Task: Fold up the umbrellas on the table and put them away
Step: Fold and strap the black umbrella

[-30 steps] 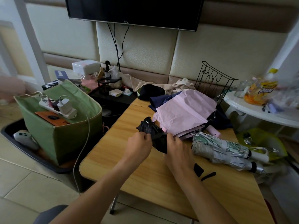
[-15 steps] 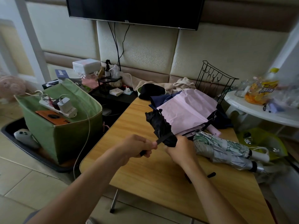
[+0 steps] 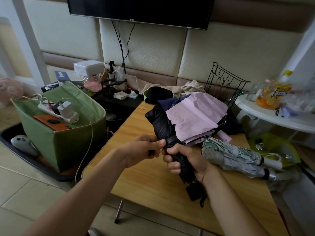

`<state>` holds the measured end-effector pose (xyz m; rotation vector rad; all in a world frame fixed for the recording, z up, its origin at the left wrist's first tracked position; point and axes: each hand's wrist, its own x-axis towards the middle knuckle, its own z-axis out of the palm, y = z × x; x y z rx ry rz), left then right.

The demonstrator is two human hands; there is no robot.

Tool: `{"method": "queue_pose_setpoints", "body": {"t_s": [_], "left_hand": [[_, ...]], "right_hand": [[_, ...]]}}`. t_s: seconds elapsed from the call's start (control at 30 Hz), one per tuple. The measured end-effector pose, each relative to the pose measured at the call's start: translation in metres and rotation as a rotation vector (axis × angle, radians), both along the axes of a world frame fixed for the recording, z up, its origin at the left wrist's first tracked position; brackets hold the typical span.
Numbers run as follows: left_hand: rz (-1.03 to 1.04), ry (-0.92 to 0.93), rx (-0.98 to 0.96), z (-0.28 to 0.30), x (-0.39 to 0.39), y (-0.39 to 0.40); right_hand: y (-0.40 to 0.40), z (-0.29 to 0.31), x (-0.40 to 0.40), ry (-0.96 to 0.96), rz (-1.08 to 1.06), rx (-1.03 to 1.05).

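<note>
Leftmost, I see a green fabric bin [image 3: 68, 133] on the floor with a white power strip [image 3: 58, 110] lying across its top. Moving toward the wooden table [image 3: 144, 184], my left hand [image 3: 141, 149] has thumb and fingertips pinched on the strap [image 3: 171, 139] that circles the black umbrella [image 3: 163, 126]. My right hand [image 3: 185, 160] is wrapped around that umbrella's lower body, fingers curled tight, holding it tilted above the tabletop with its canopy end up and away from me and its black handle [image 3: 194, 191] poking out below my wrist. Behind it lies a pink umbrella [image 3: 196, 116], loosely collapsed (its canopy is not rolled), on top of dark blue fabric. Just right of my right hand, two folded grey umbrellas [image 3: 230, 155] with a green leafy print rest side by side on the table, handles pointing right. Farther right stands a white round side table [image 3: 272, 116] carrying a yellow bottle [image 3: 276, 92].
</note>
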<state>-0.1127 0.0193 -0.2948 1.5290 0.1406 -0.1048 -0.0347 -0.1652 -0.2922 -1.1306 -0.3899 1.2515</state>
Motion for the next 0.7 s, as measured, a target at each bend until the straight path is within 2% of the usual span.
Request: {"method": "queue_pose_setpoints", "body": {"t_s": [0.1,0.2,0.27,0.37,0.43,0.5,0.57,0.7], "left_hand": [[0.082,-0.015,0.075,-0.003,0.002,-0.007],[0.188,-0.026,0.130,-0.002,0.004,-0.010],[0.265,-0.055,0.136,-0.002,0.006,-0.011],[0.377,-0.115,0.117,-0.004,0.008,-0.019],[0.389,-0.115,0.124,-0.004,0.007,-0.021],[0.319,-0.089,0.158,-0.002,0.007,-0.014],[0.225,-0.074,0.169,0.002,0.006,-0.006],[0.271,-0.008,0.123,0.007,0.005,-0.004]], "right_hand": [[-0.001,-0.001,0.000,-0.034,0.003,-0.012],[0.000,0.001,-0.004,-0.255,-0.128,-0.093],[0.002,0.002,-0.006,-0.465,-0.272,-0.120],[0.006,-0.003,-0.007,-0.973,-0.429,-0.243],[0.008,-0.007,-0.009,-1.125,-0.468,-0.257],[0.007,-0.007,-0.010,-1.048,-0.489,-0.215],[0.006,-0.006,-0.009,-0.887,-0.491,-0.169],[0.006,-0.007,-0.011,-0.712,-0.493,-0.144]]}}
